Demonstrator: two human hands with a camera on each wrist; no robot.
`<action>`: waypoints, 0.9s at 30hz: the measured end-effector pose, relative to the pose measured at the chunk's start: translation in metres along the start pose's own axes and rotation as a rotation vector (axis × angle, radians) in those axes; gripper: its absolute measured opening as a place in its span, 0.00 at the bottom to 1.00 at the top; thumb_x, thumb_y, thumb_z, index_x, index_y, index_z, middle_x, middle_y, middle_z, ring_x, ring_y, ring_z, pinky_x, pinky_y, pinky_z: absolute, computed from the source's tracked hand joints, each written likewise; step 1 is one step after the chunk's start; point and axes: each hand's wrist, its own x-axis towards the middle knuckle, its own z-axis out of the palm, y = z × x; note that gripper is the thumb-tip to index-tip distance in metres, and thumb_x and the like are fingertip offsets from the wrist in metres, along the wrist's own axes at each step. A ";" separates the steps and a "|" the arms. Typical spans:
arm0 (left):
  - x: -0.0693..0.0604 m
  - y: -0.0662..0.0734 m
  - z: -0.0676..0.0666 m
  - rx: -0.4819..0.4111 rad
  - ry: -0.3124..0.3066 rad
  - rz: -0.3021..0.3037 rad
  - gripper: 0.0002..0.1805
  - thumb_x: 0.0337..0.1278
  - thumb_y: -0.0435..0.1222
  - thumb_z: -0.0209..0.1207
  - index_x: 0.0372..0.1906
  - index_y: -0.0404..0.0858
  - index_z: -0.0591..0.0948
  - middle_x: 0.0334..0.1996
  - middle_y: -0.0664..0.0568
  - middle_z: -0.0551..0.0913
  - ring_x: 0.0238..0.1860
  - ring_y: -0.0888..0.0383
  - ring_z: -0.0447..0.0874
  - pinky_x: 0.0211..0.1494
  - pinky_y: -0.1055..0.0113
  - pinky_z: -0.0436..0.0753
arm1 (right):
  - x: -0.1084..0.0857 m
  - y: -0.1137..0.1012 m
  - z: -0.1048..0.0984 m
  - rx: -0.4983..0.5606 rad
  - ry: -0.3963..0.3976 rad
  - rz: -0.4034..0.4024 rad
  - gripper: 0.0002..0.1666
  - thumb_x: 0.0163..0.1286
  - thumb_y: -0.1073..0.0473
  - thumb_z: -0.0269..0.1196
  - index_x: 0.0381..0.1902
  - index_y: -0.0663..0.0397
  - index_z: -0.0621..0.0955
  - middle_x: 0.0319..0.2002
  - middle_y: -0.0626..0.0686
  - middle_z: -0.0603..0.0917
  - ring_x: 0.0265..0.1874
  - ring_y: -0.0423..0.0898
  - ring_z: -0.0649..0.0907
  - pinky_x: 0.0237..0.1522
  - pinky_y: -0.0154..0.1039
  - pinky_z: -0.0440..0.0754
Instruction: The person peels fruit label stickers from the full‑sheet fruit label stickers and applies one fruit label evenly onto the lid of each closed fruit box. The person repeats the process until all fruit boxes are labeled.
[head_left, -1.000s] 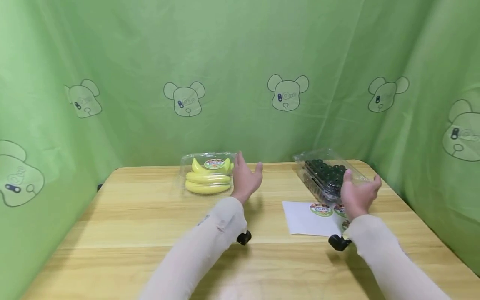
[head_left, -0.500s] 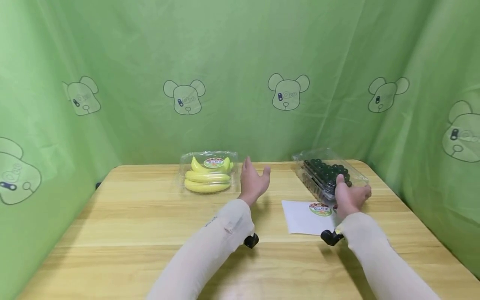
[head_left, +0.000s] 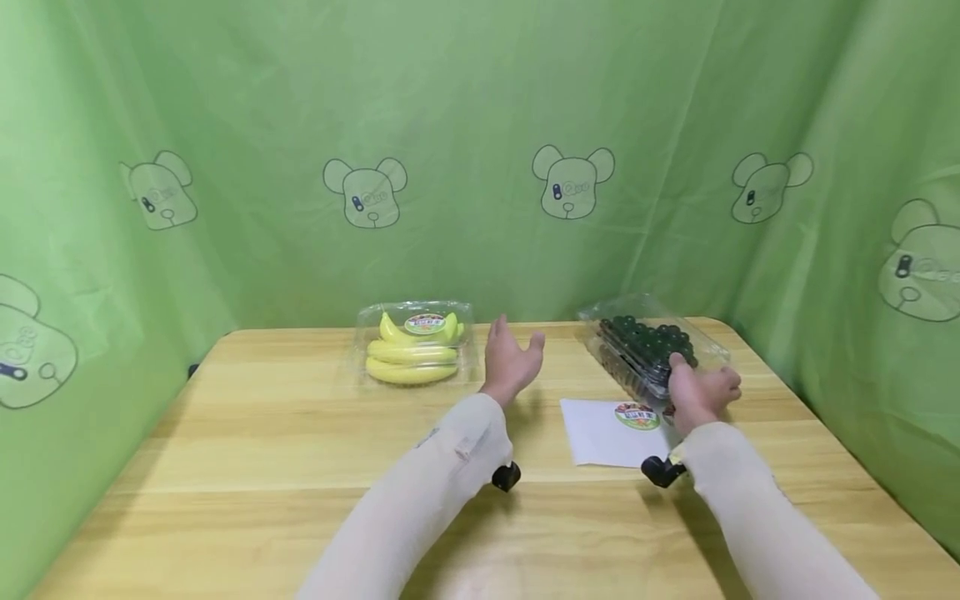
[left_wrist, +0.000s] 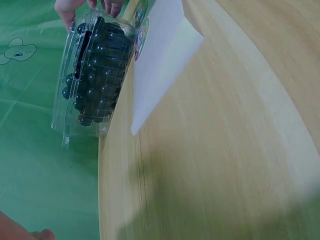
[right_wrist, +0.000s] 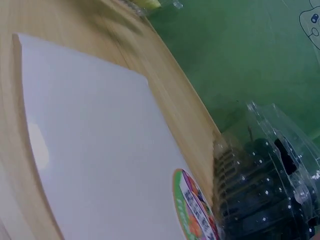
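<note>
My right hand [head_left: 697,392] grips the near corner of a clear plastic clamshell box of dark grapes [head_left: 624,367] at the table's back right. In the left wrist view its thumb and fingers meet that end of the grape box [left_wrist: 95,75]; the contact is partly out of frame. My left hand [head_left: 512,362] is held open above the table, fingers forward and thumb apart, holding nothing. Just left of it stands a clear clamshell box of bananas [head_left: 412,354] with a round fruit label [head_left: 425,324] on its lid.
A white sheet [head_left: 600,433] lies before the grape box, with a round fruit sticker [head_left: 637,416] on it and another part-hidden by my right hand. A green curtain [head_left: 465,250] with bear heads hangs behind the wooden table [head_left: 300,467].
My right hand has moved left onto the grape box's near corner. My left hand has drawn slightly right, away from the banana box. The grape box is nearly where it was.
</note>
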 end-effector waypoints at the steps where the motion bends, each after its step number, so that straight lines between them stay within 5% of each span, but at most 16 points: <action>1: 0.001 0.000 0.001 -0.001 -0.009 0.002 0.42 0.67 0.50 0.54 0.76 0.34 0.50 0.75 0.42 0.51 0.73 0.44 0.52 0.74 0.57 0.54 | 0.001 -0.001 -0.001 -0.020 -0.009 -0.007 0.55 0.67 0.39 0.59 0.77 0.53 0.41 0.75 0.59 0.45 0.70 0.58 0.56 0.72 0.50 0.55; 10: 0.002 -0.001 0.010 0.023 -0.111 -0.026 0.42 0.67 0.52 0.53 0.76 0.38 0.51 0.74 0.44 0.55 0.73 0.46 0.53 0.74 0.56 0.56 | 0.010 0.001 -0.009 -0.084 -0.100 -0.055 0.50 0.71 0.42 0.53 0.78 0.50 0.40 0.75 0.64 0.42 0.71 0.62 0.54 0.72 0.54 0.52; 19: 0.002 -0.005 0.017 0.002 -0.121 -0.049 0.40 0.67 0.52 0.53 0.76 0.39 0.54 0.73 0.44 0.59 0.72 0.45 0.56 0.73 0.55 0.59 | 0.020 0.003 -0.012 -0.036 -0.109 -0.089 0.45 0.72 0.45 0.53 0.74 0.59 0.48 0.71 0.63 0.57 0.68 0.58 0.60 0.71 0.49 0.57; 27: 0.006 0.000 0.025 -0.023 -0.141 -0.037 0.36 0.68 0.49 0.52 0.75 0.39 0.57 0.71 0.44 0.62 0.70 0.46 0.60 0.72 0.55 0.61 | 0.025 0.003 -0.011 -0.030 -0.128 -0.148 0.39 0.74 0.47 0.48 0.74 0.60 0.51 0.72 0.63 0.56 0.69 0.59 0.59 0.71 0.48 0.56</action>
